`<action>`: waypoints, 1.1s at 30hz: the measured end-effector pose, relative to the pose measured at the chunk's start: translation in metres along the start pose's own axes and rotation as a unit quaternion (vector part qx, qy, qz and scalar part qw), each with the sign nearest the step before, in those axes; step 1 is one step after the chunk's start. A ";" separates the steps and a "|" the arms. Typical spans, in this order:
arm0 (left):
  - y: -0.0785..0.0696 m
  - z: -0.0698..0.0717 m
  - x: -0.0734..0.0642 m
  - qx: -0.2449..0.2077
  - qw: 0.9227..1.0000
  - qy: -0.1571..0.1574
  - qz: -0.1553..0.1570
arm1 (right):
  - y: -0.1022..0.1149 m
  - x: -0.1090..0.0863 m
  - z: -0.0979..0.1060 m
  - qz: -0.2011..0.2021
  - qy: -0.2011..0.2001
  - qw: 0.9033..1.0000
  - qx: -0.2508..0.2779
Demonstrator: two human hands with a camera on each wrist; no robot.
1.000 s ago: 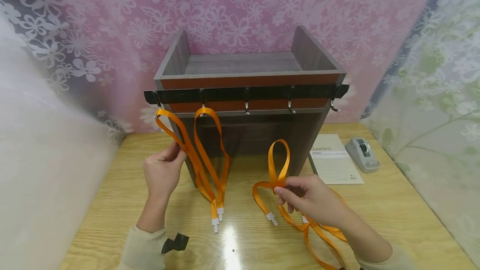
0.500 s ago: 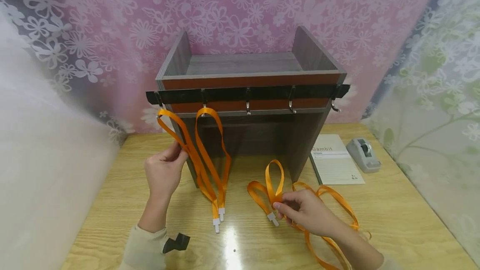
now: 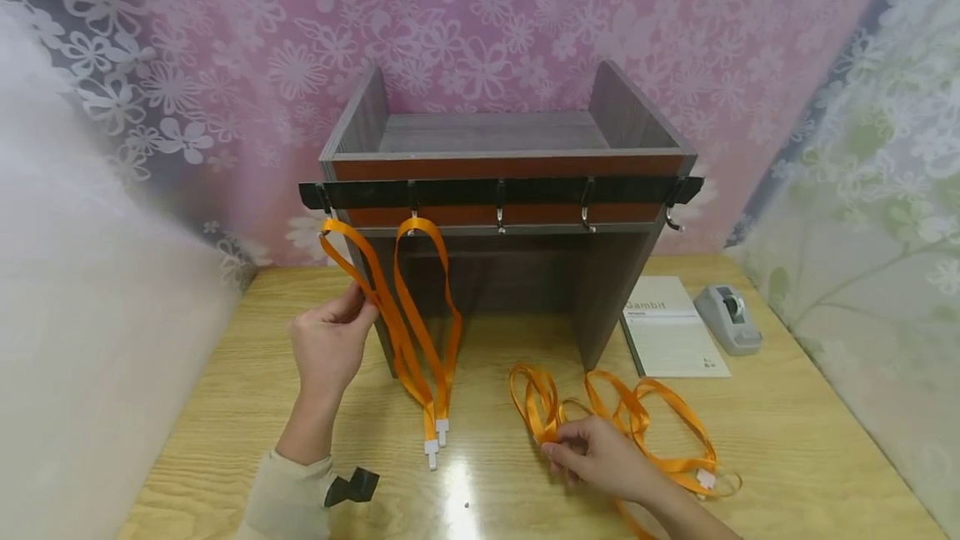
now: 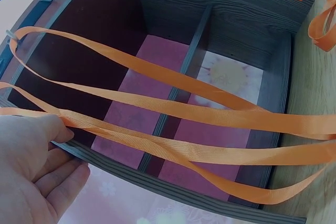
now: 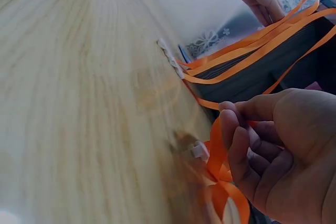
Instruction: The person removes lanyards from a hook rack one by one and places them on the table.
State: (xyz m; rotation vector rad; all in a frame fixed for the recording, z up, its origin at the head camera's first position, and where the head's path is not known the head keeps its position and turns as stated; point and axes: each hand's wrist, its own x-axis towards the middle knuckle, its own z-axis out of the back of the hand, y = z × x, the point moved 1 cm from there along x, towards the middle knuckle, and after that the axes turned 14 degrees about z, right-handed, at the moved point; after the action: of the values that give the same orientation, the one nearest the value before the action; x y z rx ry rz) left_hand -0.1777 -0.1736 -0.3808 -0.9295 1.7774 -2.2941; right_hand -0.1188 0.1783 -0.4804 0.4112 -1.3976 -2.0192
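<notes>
Pale wooden tabletop (image 3: 225, 407); near it your right hand (image 3: 600, 452) pinches a bunched orange lanyard (image 3: 547, 430), loops pointing away from you, well below the bare middle hook (image 3: 500, 217). Your left hand (image 3: 330, 348) pinches the leftmost hung lanyard (image 3: 384, 302).

My right hand (image 3: 592, 455) covers part of the bundled lanyard (image 3: 547, 427), and my right forearm (image 3: 678, 509), cut off by the head view's bottom edge, hides some of a loose strap (image 3: 636, 523). The left wrist view crops the hanging lanyards (image 4: 157, 73) before their clips (image 3: 431, 448). On the notepad (image 3: 675, 348), the print under the title (image 3: 647, 305) is too small to read.
</notes>
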 end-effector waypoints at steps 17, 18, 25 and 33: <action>-0.002 0.002 -0.001 0.026 0.999 0.001 0.028 | -0.013 -0.009 -0.011 -0.086 -0.094 0.991 0.027; -0.002 0.002 -0.001 0.027 0.999 0.003 0.029 | -0.013 -0.010 -0.011 -0.088 -0.098 0.991 0.034; -0.002 0.001 -0.001 0.021 0.999 0.005 0.032 | -0.007 -0.015 -0.003 -0.106 -0.115 0.986 0.064; -0.002 0.000 -0.001 0.016 1.000 0.007 0.023 | 0.002 -0.013 0.011 -0.094 -0.129 0.987 0.030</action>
State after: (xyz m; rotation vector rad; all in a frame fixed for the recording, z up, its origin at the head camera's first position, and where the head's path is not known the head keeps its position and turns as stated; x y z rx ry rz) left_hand -0.1759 -0.1727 -0.3797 -0.8608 1.7433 -2.3003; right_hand -0.1150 0.1941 -0.4753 0.3255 -1.6319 -2.2502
